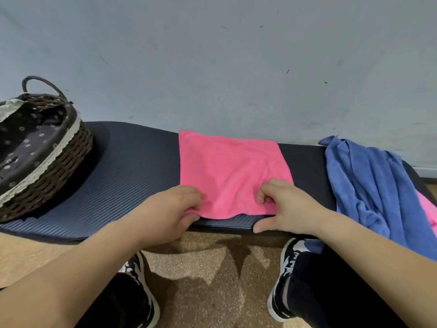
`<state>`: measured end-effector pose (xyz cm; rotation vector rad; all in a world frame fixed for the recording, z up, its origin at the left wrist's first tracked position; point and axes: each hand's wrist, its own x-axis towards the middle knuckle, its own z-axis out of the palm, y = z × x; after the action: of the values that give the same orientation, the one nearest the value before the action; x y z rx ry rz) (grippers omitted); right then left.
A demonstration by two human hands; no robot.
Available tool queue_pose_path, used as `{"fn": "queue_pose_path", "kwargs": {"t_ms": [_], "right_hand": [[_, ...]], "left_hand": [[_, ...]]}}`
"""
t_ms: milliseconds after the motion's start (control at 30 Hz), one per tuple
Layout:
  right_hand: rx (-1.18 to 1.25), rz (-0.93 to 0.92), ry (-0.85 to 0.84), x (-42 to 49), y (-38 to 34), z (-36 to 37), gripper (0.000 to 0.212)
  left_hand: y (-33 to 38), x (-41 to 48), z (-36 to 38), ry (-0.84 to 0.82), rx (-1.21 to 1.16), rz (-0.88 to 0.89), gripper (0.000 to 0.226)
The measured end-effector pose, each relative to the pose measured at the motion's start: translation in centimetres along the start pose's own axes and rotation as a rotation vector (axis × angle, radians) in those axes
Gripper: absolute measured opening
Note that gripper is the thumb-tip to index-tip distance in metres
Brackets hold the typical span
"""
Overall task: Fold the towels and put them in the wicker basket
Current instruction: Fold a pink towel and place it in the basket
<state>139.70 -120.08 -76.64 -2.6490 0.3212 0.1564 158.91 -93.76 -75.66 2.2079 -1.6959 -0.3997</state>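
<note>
— What's cut off?
— The wicker basket (59,166) runs past the left edge, the blue towel (369,185) past the right.
— Anything hidden?
— Most of a pink cloth (428,210), under the blue towel; the pink towel (229,171) has its near corners covered by the left hand (175,209) and right hand (286,207).

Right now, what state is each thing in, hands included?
Pink towel: flat on the mat, near edge held by both hands.
Blue towel: unfolded, crumpled at the mat's right end.
Basket: upright at the left, no towel seen inside.
Left hand: pinches the pink towel's near left corner.
Right hand: fingers curled on its near right edge.
</note>
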Motion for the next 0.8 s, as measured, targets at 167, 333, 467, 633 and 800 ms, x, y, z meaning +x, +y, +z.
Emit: {"fn": "queue_pose_path", "kwargs": {"t_ms": [167,333,467,633,800], "right_hand": [[0.024,-0.022,0.022,-0.5,1.0,0.1,0.041],[-0.061,-0.033,0.187,-1.8,1.6,-0.2,0.012],[0.043,0.026,0.12,-3.2,1.3,-1.5,0.007],[0.265,0.119,-0.134,-4.4,0.3,-3.6,0.024],[0.508,0.237,-0.081,-3.4,-0.5,-5.3,0.009]], "left_hand": [[-0.2,-1.1,-2.3,0.038,0.013,-0.128,0.004],[0.3,-2.6,-3.0,0.09,-0.011,-0.148,0.004],[0.6,-3.4,-3.7,0.11,-0.139,-0.18,0.013],[0.2,-4.0,-4.2,0.007,-0.395,-0.288,0.026],[-1.0,-3.5,-4.8,-0.015,-0.533,-0.317,0.023]]}}
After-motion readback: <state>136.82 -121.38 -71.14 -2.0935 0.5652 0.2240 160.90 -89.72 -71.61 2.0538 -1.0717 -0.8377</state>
